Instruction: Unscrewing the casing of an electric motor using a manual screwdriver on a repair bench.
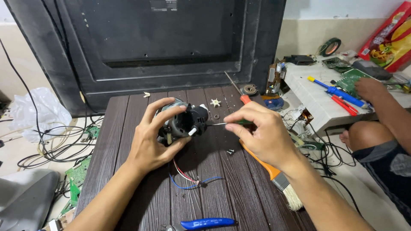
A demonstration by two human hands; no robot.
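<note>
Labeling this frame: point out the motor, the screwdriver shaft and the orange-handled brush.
motor (180, 122): head view, on its dark housing, held in the left hand.
screwdriver shaft (217, 124): head view, mid-shaft, between motor and right hand.
orange-handled brush (265, 167): head view, on the orange handle below the right hand.

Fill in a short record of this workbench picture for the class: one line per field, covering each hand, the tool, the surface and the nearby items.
Left hand: grips a small electric motor
Right hand: holds a screwdriver, tip at the motor
Surface: dark slatted table
Wires: red and blue, trailing from the motor
Nearby: orange-handled brush, blue-handled pliers, loose screw
Other person: hand on a circuit board
</note>
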